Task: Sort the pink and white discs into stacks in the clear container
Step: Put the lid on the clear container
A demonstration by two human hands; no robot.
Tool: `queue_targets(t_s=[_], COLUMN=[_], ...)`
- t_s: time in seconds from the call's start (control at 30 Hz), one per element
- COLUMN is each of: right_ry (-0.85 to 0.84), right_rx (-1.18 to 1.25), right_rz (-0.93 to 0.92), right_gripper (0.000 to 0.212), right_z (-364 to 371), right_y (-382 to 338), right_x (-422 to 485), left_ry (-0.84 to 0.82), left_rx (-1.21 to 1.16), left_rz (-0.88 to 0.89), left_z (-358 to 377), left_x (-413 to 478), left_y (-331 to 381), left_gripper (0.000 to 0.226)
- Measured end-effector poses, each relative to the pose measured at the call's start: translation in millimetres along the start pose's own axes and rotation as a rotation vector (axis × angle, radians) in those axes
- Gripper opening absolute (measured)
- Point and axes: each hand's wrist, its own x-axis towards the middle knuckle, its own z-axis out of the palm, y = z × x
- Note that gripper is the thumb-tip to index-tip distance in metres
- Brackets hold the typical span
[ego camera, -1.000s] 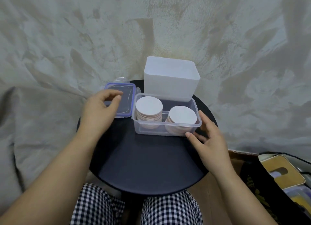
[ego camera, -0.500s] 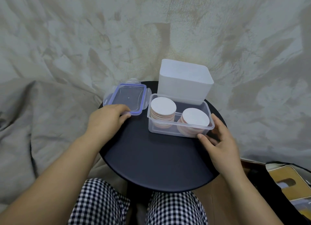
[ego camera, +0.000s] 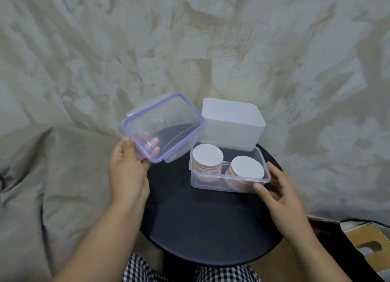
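The container point(ego camera: 213, 185) sits open side up at about 1 o'clock on the round dark counter point(ego camera: 200, 222), its long axis running from 9 to 3 o'clock, with the right end a little nearer the person. Inside it are two stacks of discs, each pink at the edges with a white face on top. The left stack point(ego camera: 207, 156) is at the 9 o'clock end and the right stack point(ego camera: 247, 167) at the 3 o'clock end, and they lie side by side along that axis.

The right hand point(ego camera: 280, 191) clasps the container's near right corner, thumb against the near wall and fingers along the right end.

The left hand point(ego camera: 126, 172) pinches the lid point(ego camera: 168, 123) by its near left corner, thumb on top and fingers showing through the clear plastic from below. The lid is held off the counter at 10 o'clock, tilted with its far edge higher and its long axis pointing from 8 toward 2 o'clock. Its right corner is close to the container's rim.

A white box point(ego camera: 232, 125) stands at 12 o'clock, just behind the container.
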Motion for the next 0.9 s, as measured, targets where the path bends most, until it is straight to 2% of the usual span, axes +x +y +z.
queue_targets(t_s=[0.13,0.23,0.33,0.43,0.53,0.6,0.63,0.7,0.8,0.9], right_ry=[0.165,0.208,0.199,0.203,0.170,0.097,0.075,0.061,0.052,0.112], right_rx=[-0.006,0.088,0.226,0.380,0.616,0.694,0.697,0.639,0.531,0.461], right_rz=[-0.075,-0.072,-0.032,0.110,0.275,0.323,0.343,0.371,0.377,0.396], right_gripper=[0.039,0.042,0.051,0.036,0.025,0.013,0.014,0.016,0.002,0.023], right_z=[0.6,-0.6,-3.3,-8.4,-15.0,-19.6,-21.3,-23.2,-21.7,-17.0], right_y=[-17.5,-30.8,-41.5,-44.9,-47.5,-46.4,-45.0,-41.8,-40.2,-35.5], right_x=[0.4,2.3,4.5,10.4,16.8,22.0,24.2,29.1,35.0,40.8], left_ry=[-0.060,-0.156,-0.297,-0.407,-0.517,-0.524,-0.510,-0.491,-0.464,-0.427], left_rx=[-0.153,-0.164,-0.005,0.132,0.368,0.449,0.459,0.469,0.509,0.566], left_rz=[-0.130,-0.264,-0.327,-0.371,-0.325,-0.270,-0.253,-0.253,-0.265,-0.218], left_z=[10.8,21.5,31.7,35.8,36.5,37.2,37.0,37.1,36.3,34.3], left_x=[-9.9,-19.5,-30.9,-36.2,-32.1,-25.9,-21.9,-13.9,-4.5,0.2], left_y=[3.4,2.3,-2.4,-5.6,-6.6,-7.4,-7.3,-6.0,-6.3,-10.3], left_gripper=[0.025,0.023,0.023,0.024,0.028,0.025,0.021,0.018,0.022,0.022])
